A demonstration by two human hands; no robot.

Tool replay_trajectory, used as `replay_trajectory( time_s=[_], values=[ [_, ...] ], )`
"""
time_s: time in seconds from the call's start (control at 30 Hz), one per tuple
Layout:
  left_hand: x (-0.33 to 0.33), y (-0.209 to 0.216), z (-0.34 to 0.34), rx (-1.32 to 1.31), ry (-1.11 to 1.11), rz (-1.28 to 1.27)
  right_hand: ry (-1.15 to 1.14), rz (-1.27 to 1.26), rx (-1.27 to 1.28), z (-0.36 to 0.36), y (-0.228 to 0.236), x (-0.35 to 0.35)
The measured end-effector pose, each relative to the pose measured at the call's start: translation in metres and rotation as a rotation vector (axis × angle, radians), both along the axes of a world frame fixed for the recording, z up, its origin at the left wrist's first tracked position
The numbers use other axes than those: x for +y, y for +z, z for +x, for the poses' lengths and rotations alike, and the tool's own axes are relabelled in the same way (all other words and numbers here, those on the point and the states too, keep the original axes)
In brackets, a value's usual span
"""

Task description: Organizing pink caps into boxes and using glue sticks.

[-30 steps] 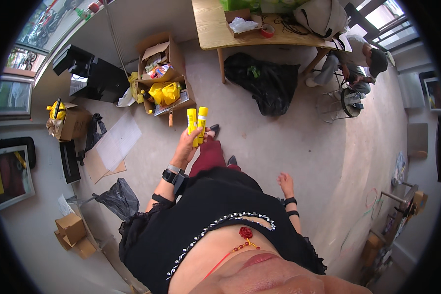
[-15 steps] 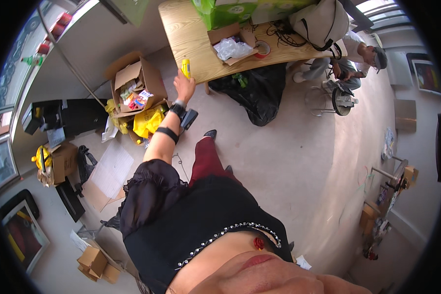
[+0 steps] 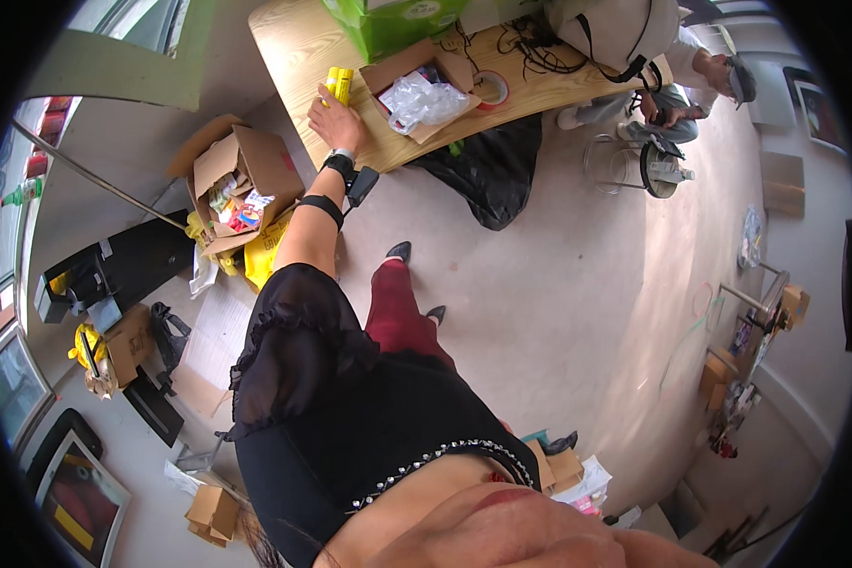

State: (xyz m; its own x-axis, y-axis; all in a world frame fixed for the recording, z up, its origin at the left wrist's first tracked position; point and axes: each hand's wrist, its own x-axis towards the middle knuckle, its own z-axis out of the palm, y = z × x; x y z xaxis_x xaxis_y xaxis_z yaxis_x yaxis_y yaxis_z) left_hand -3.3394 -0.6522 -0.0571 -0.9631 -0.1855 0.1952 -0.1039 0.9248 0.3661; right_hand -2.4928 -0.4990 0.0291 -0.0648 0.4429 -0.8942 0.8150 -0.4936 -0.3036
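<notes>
My left hand [image 3: 335, 122] is over the left part of the wooden table [image 3: 289, 59], with its fingers closed round the lower ends of two yellow tubes [image 3: 339, 85] that stick up side by side. Whether the tubes rest on the tabletop I cannot tell. On that wrist are a pale band, a black strap and a small dark device [image 3: 361, 186]. Just right of the hand, an open cardboard box [image 3: 383, 76] holds crumpled clear plastic [image 3: 420, 102]. My right hand is out of view.
A green pack [image 3: 393, 28], tape roll [image 3: 490, 88], black cables [image 3: 540, 52] and pale bag [image 3: 601, 33] lie on the table. Below are a black plastic bag [image 3: 492, 180] and a full carton [image 3: 265, 161]. A person [image 3: 696, 80] sits at the far right beside a stool [image 3: 658, 175].
My left hand has moved forward and left, from the table's edge to over its top. Two yellow tubes now show where one yellow shape showed before. The view has shifted.
</notes>
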Motion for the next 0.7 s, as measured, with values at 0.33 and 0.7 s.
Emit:
replay_trajectory(
  time_s=[0.33,0.7],
  values=[
    [0.011,-0.013,0.001,-0.009,0.005,0.026,-0.049,0.017,-0.009,-0.076,0.041,-0.017],
    [0.008,-0.007,0.010,-0.024,-0.011,0.049,-0.034,0.013,-0.027,-0.069,0.031,-0.034]
  ],
)
